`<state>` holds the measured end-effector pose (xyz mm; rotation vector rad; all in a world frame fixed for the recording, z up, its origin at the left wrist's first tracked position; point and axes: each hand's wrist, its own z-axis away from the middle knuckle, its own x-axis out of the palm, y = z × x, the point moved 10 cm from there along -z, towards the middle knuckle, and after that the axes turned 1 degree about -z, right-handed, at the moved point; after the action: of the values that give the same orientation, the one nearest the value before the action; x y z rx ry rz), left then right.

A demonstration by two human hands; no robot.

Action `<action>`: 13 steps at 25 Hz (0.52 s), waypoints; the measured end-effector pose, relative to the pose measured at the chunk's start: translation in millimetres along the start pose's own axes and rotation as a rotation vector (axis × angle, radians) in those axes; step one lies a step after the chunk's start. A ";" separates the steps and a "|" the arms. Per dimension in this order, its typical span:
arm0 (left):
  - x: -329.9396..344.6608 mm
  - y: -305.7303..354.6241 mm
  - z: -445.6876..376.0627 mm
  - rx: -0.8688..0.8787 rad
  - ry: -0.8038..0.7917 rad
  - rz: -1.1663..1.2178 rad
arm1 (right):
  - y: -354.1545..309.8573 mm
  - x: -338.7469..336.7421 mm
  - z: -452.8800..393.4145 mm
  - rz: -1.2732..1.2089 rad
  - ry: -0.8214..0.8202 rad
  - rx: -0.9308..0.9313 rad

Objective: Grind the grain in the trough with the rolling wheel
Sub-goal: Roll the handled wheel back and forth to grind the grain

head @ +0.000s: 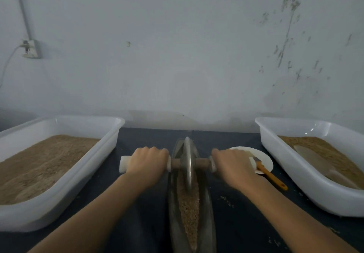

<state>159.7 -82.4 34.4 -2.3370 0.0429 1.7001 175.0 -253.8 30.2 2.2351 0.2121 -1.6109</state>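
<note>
Seen from above, the left hand (148, 161) and right hand (232, 164) each curl tightly around an end of the wooden axle (201, 163) of an upright metal rolling wheel (188, 164), which stands in the narrow grain-filled trough (173, 213) between two white tubs.

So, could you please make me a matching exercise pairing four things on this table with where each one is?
Things:
1. wheel
2. brush
3. scoop
4. left hand

Places:
A. on the white plate
B. gripping the white handle
C. standing in the trough on the grain
D. lying in the right tub

Pairs: 1-C, 2-A, 3-D, 4-B
</note>
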 end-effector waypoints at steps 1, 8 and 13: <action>-0.2 4.3 17.9 0.033 -0.018 0.021 | -4.8 0.1 20.8 -0.019 -0.010 -0.039; 0.5 4.1 72.3 0.067 -0.074 -0.011 | -16.2 -0.7 64.6 -0.059 -0.148 -0.086; 15.0 -16.1 -15.3 -0.066 0.043 0.011 | -9.1 -12.4 -18.7 0.112 0.121 -0.015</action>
<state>181.5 -68.4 27.7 -2.4262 0.0078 1.6808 184.3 -237.1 45.0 2.2917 0.1287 -1.4147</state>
